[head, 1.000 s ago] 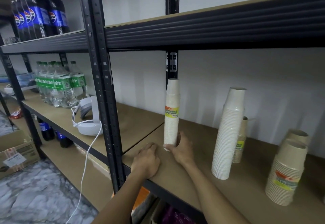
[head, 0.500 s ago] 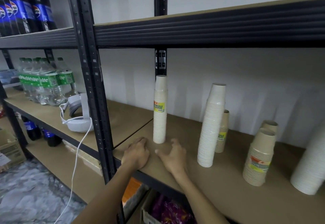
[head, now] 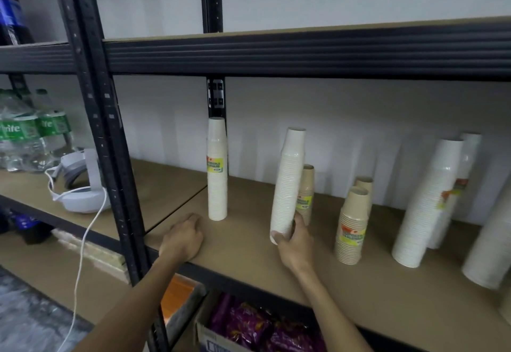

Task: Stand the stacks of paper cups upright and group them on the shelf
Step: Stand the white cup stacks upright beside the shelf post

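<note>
Several stacks of paper cups stand upright on the brown shelf board (head: 249, 244). A slim white stack with a yellow label (head: 217, 169) stands alone at the back left. My right hand (head: 293, 238) grips the base of a tall white stack (head: 287, 185), which leans slightly right. Just behind it is a short tan stack (head: 306, 194). Two tan stacks (head: 352, 224) stand further right, then tall white stacks (head: 428, 202). My left hand (head: 184, 238) rests flat on the shelf's front edge, holding nothing.
Black steel uprights (head: 110, 141) and the upper shelf beam (head: 304, 53) frame the bay. A white headset with a cable (head: 80, 188) and green soda bottles (head: 30, 136) sit on the left shelf. A box of purple packets (head: 257, 326) is below.
My right hand let go of the slim labelled stack and moved right to take hold of the tall white stack. The view has panned right, showing more stacks.
</note>
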Demonstrator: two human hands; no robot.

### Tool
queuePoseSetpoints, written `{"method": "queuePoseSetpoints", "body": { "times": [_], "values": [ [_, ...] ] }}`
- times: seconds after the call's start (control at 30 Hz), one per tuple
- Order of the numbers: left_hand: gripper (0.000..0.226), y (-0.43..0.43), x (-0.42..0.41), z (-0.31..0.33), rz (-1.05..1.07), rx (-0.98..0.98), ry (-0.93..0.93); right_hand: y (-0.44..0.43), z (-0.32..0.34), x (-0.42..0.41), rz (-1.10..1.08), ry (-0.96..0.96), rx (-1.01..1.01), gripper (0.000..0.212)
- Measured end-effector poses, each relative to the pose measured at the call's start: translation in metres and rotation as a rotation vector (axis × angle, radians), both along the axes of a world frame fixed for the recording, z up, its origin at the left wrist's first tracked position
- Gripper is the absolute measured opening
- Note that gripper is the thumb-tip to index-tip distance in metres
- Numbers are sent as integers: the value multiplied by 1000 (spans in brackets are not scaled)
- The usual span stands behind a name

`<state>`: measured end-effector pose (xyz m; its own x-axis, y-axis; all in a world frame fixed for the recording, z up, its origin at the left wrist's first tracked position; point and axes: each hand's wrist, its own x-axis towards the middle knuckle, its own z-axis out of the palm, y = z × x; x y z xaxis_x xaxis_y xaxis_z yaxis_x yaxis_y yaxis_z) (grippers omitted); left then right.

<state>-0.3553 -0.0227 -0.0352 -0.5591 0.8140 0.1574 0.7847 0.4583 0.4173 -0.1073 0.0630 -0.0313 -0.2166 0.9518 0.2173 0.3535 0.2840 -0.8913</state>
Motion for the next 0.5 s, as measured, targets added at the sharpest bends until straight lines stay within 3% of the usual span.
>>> {"method": "queuePoseSetpoints", "body": {
  "times": [0.1, 0.3, 0.5],
  "values": [
    [45, 2, -1, -1, 2, 1, 6, 3, -2, -22, -50, -20, 8, 59],
    [46, 2, -5, -3, -5, -1, 7, 12, 4, -69, -8, -59, -27, 88],
    [46, 3, -7, -5, -10, 10, 3, 20, 0, -85, 40, -35, -46, 102]
  ]
}}
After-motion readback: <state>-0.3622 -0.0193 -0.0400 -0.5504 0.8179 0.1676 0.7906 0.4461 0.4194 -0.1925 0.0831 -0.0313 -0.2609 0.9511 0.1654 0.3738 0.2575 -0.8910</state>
